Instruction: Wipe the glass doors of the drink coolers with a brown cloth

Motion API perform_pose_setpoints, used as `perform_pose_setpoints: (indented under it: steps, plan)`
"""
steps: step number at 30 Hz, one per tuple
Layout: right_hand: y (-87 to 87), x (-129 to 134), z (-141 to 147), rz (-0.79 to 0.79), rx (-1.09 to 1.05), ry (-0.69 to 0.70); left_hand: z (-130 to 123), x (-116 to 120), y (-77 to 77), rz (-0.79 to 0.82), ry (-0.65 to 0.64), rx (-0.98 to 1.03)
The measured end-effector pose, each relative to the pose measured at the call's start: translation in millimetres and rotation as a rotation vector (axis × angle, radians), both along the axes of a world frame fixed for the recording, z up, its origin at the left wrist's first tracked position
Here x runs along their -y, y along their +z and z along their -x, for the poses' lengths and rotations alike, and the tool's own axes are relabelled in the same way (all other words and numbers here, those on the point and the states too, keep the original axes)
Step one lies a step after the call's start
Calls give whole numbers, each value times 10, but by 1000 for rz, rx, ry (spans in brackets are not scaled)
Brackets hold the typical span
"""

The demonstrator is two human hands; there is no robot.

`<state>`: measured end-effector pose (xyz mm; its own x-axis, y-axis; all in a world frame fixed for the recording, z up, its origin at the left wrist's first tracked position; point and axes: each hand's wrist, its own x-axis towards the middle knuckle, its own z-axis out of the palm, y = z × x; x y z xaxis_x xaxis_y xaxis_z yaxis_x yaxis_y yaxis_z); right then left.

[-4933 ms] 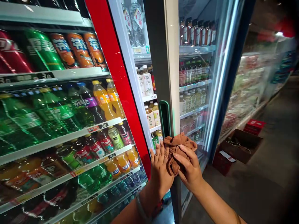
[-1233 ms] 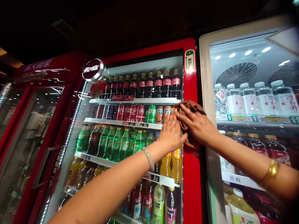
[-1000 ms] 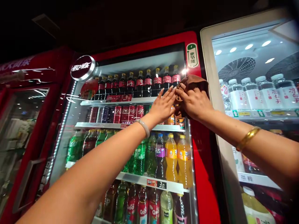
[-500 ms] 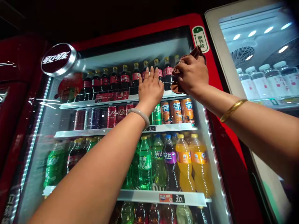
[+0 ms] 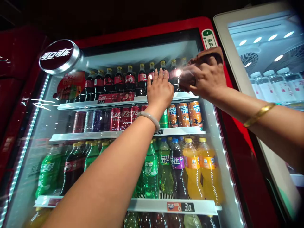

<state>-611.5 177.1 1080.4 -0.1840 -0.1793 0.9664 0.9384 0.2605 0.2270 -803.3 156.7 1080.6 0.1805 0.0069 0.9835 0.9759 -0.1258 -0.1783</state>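
My left hand [image 5: 160, 90] lies flat on the glass door [image 5: 133, 57] of a red drinks fridge, its fingers stretched upward over the top shelf. A grey bangle [image 5: 149, 119] circles that wrist. Up at the door's right side, my right hand [image 5: 209, 77] is closed around a brown cloth [image 5: 210, 53], which is bunched and partly smeared by motion. A gold bangle [image 5: 259, 114] sits on my right forearm. Behind the glass, cola bottles [image 5: 130, 79] line the top shelf, and orange cans [image 5: 184, 114] stand on the shelf below.
A round lit sign [image 5: 59, 57] juts out at the door's upper left. Lower shelves hold green bottles [image 5: 151, 171] and orange soda bottles [image 5: 192, 167]. To the right stands a second, pale-framed fridge [image 5: 219, 28] with clear bottles [image 5: 270, 84].
My right hand has moved right with the cloth, onto the door's right edge area. My left hand stays against the glass. The view has shifted slightly.
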Motion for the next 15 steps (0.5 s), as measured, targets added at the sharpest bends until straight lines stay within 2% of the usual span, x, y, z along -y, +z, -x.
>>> perform_pose_setpoints:
  steps: [2,4,7,11,13,15]
  plan:
    - [235,-20,175,0,-42,47,0,-6,1,-3,3,2]
    - [359,-41,353,-12,-28,82,1,-13,7,-1,2,7]
    - [275,-54,467,-23,63,98,6,-16,12,10,-14,16]
    - [9,-62,249,-61,198,67,9,-19,-3,9,-42,12]
    - [12,-83,120,-77,206,52,-3,-29,-12,0,-33,6]
    - [128,-109,95,-80,128,54,-18,-36,-13,-6,-12,0]
